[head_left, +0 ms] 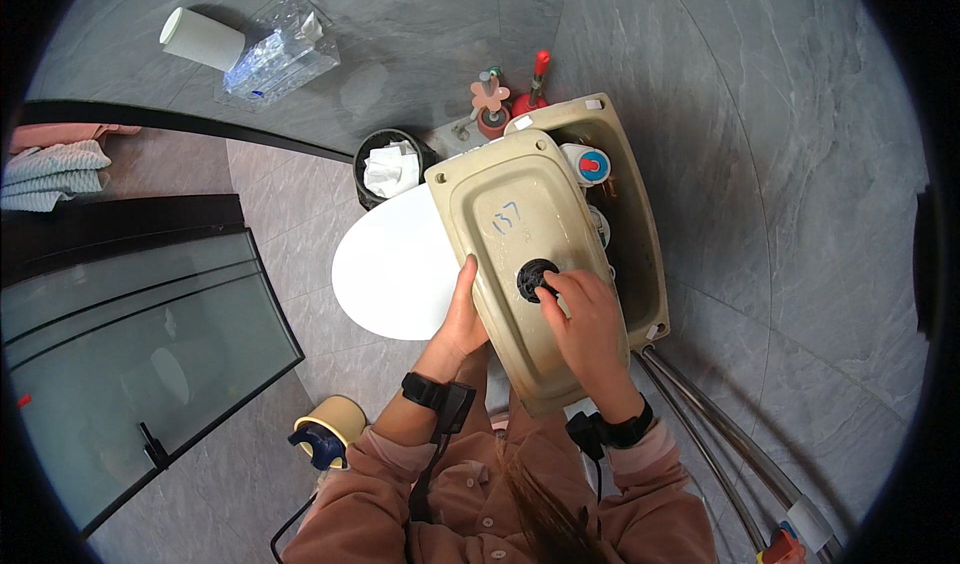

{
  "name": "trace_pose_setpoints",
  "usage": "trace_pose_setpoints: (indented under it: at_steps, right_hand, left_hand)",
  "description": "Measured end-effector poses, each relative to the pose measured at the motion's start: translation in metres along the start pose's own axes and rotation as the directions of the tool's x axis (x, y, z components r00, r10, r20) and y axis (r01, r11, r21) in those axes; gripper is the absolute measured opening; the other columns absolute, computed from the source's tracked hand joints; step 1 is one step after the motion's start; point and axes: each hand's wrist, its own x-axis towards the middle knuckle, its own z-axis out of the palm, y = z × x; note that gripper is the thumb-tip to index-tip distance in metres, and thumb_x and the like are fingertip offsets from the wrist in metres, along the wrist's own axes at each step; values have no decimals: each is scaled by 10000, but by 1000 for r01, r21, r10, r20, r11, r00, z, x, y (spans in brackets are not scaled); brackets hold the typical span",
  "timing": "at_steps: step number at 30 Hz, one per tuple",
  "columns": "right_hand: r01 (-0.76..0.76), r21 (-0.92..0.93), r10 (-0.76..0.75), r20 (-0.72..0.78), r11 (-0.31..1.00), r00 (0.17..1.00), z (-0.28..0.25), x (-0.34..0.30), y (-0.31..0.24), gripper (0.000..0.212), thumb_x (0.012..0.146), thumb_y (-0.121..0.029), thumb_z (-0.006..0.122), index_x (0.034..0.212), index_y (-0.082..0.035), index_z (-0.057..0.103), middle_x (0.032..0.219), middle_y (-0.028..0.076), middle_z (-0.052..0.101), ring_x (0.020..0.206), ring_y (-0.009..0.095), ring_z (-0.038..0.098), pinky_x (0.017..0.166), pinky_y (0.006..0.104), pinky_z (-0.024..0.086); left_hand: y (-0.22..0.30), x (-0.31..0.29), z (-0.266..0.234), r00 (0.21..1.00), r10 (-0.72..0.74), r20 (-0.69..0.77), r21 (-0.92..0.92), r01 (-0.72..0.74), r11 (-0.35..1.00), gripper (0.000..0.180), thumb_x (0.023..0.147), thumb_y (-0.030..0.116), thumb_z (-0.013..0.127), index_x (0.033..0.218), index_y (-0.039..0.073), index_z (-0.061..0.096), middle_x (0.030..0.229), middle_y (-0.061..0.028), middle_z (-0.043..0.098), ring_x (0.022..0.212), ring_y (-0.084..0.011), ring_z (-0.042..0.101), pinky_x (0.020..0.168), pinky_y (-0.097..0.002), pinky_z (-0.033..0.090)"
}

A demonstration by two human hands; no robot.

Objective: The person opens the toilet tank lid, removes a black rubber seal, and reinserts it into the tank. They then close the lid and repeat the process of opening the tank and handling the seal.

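Note:
A beige toilet tank lid [495, 179] lies upside down and tilted, partly over the open tank [648, 234] and partly over the white toilet seat cover [385, 264]. My left hand [466, 314] grips the lid's near left edge, its thumb along the rim and its fingers hidden beneath. In the middle of the lid's underside sits a round black plastic nut [536, 280]. The fingers of my right hand [585, 319] are closed on the nut's right side. Inside the tank stands a white flush valve with a blue and red top [590, 167].
Beyond the toilet are a black bin [375, 186] with white tissue, a flower-shaped brush holder [490, 94] and a red-handled plunger [540, 74]. Metal pipes [735, 434] rise at right. A glass door [150, 344] stands at left, near a yellow bucket [345, 416].

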Motion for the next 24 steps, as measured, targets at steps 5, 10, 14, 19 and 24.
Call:
trace_pose_setpoints:
  at_steps: [5, 10, 14, 19, 24]
  right_hand:
    - [22, -36, -22, -2, 999, 1000, -1, 1, 2, 250, 762, -192, 765, 955, -71, 662, 899, 66, 630, 843, 285, 605, 744, 402, 470]
    - [36, -64, -36, 4, 997, 999, -2, 2, 2, 292, 746, -229, 777, 965, -74, 662, 885, 64, 625, 837, 281, 604, 735, 401, 469]
    - [38, -91, -40, -20, 995, 999, -2, 2, 0, 307, 745, -201, 775, 997, -71, 658, 915, 78, 629, 854, 284, 608, 750, 394, 477]
    - [52, 10, -52, 15, 999, 999, -3, 3, -1, 281, 757, -101, 758, 1018, -56, 664, 962, 101, 643, 891, 301, 612, 782, 389, 488]
    - [18, 34, -18, 14, 999, 1000, -1, 2, 1, 242, 756, -86, 747, 977, -62, 653, 909, 100, 638, 854, 307, 614, 763, 410, 486]
  left_hand:
    - [0, 0, 0, 1000, -13, -1, -18, 13, 1000, 770, 951, 617, 415, 1466, 51, 329, 1421, -159, 463, 1280, -294, 475, 1070, -431, 390]
    - [-1, 1, -2, 1000, -23, 0, -41, 23, 999, 764, 953, 614, 414, 1461, 49, 339, 1423, -158, 464, 1280, -296, 477, 1073, -435, 386]
    - [-1, 1, -4, 1000, -17, 3, -26, 17, 1000, 759, 955, 612, 412, 1458, 47, 346, 1423, -157, 465, 1278, -292, 481, 1070, -432, 389]
    - [-1, 2, -5, 1000, -26, 10, -37, 27, 999, 759, 956, 613, 409, 1457, 47, 347, 1418, -154, 473, 1275, -287, 485, 1069, -427, 390]
    - [-2, 2, -5, 1000, -11, 11, -30, 11, 999, 762, 955, 615, 410, 1457, 45, 347, 1414, -153, 476, 1272, -286, 486, 1067, -423, 393]
